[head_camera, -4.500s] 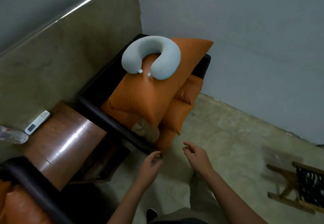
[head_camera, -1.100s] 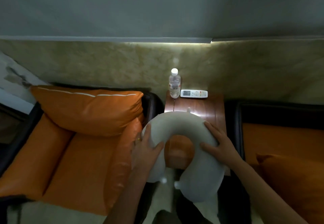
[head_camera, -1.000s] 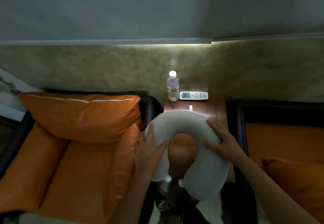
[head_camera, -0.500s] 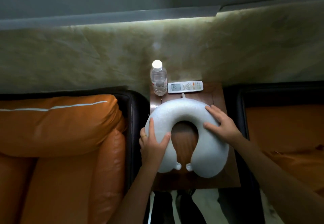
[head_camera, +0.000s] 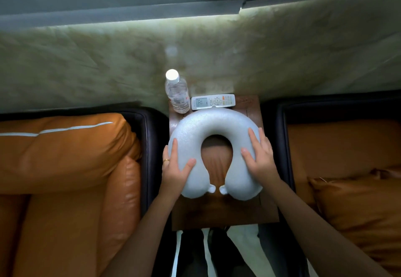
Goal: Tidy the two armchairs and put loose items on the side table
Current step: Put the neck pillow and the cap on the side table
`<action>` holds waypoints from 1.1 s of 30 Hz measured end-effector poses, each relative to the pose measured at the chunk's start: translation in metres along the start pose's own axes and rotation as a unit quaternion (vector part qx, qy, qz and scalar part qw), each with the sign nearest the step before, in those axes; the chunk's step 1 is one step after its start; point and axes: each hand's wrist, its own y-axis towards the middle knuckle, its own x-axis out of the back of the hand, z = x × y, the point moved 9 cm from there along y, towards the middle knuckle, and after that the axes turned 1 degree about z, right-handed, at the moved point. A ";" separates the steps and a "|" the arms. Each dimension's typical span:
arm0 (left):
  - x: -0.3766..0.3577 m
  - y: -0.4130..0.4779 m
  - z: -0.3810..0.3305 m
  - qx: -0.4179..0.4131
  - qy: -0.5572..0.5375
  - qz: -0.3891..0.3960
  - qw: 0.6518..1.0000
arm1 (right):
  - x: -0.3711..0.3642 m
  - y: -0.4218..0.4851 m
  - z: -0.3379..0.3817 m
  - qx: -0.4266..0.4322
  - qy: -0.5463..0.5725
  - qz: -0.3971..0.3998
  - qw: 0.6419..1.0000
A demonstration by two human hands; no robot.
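Well, standing here beside them, nearest of all I see the person's two bare forearms reaching out from six o'clock, spread apart, one on each side of the side table (head_camera: 223,213). The left hand (head_camera: 173,172), with a ring (head_camera: 166,160) on one finger, clasps the left arm of the neck pillow (head_camera: 212,124): thumb on the inner curve, fingers laid over the outer side. The right hand (head_camera: 260,161) holds the right arm of the pillow likewise, thumb inward and fingers spread over the top and outer edge.

The pale grey pillow lies flat on the brown wooden tabletop, covering most of its far half. Its open end, with two small nubs almost meeting, points to six o'clock and its closed curve to twelve.

At nine o'clock from the table stands the left armchair (head_camera: 65,222), dark-framed with orange upholstery and a plump orange cushion (head_camera: 65,146) against its back. At three o'clock is the right armchair (head_camera: 338,142), with another orange cushion (head_camera: 358,207) lying on its seat.

Beyond the pillow, at about eleven o'clock, a clear water bottle (head_camera: 176,92) with a white cap stands upright on the table's far edge. Just beside it, at twelve o'clock, a white remote control (head_camera: 213,101) lies flat with its display facing up, very near the pillow's curve. Behind everything rises a mottled greenish wall panel (head_camera: 86,59).
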 end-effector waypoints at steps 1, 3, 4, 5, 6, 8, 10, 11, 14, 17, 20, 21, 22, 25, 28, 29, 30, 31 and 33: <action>0.000 0.004 -0.002 -0.002 0.006 0.003 1.000 | 0.001 0.003 -0.001 0.003 -0.003 0.007 1.000; -0.001 0.012 -0.002 -0.003 0.015 0.009 1.000 | 0.004 0.010 -0.005 0.002 0.006 0.020 1.000; -0.002 0.015 -0.002 -0.004 0.021 0.010 1.000 | 0.006 0.014 -0.006 0.002 0.013 0.027 1.000; -0.004 0.016 -0.003 -0.005 0.028 0.007 1.000 | 0.007 0.017 -0.007 0.004 0.020 0.033 0.999; -0.006 0.016 -0.003 -0.006 0.036 0.002 0.999 | 0.009 0.020 -0.008 0.006 0.025 0.040 0.999; -0.008 0.014 -0.004 0.000 0.055 -0.008 0.998 | 0.012 0.024 -0.009 0.007 0.034 0.054 0.998; -0.007 0.011 -0.007 -0.001 0.074 -0.013 0.997 | 0.013 0.023 -0.008 0.001 0.036 0.067 0.997; -0.005 0.011 -0.009 0.001 0.085 -0.012 0.996 | 0.014 0.019 -0.009 -0.004 0.040 0.069 0.997; 0.003 0.010 -0.017 0.021 0.130 -0.008 0.991 | 0.032 -0.001 -0.009 -0.018 0.070 0.026 0.997; 0.018 -0.002 -0.034 0.005 0.170 -0.027 0.985 | 0.051 -0.045 -0.010 -0.047 0.089 0.027 0.995; 0.023 -0.031 -0.064 -0.096 0.176 -0.022 0.980 | 0.057 -0.114 -0.032 -0.111 0.104 0.015 0.988; 0.017 -0.045 -0.070 -0.116 0.156 0.008 0.981 | 0.058 -0.138 -0.041 -0.133 0.119 0.008 0.984; 0.009 -0.060 -0.075 -0.130 0.139 0.044 0.981 | 0.057 -0.162 -0.049 -0.148 0.130 0.002 0.980; -0.023 -0.105 -0.081 -0.170 0.135 0.137 0.967 | 0.055 -0.232 -0.068 -0.180 0.126 -0.027 0.975; -0.057 -0.150 -0.080 -0.222 0.147 0.201 0.943 | 0.050 -0.298 -0.087 -0.215 0.141 -0.049 0.965; -0.066 -0.161 -0.077 -0.225 0.152 0.214 0.938 | 0.046 -0.314 -0.092 -0.226 0.146 -0.052 0.962; -0.073 -0.171 -0.072 -0.223 0.158 0.226 0.935 | 0.043 -0.329 -0.098 -0.236 0.151 -0.056 0.958; -0.085 -0.187 -0.069 -0.224 0.165 0.242 0.929 | 0.042 -0.348 -0.108 -0.246 0.153 -0.064 0.955; -0.107 -0.216 -0.059 -0.228 0.176 0.263 0.921 | 0.040 -0.382 -0.127 -0.254 0.161 -0.083 0.950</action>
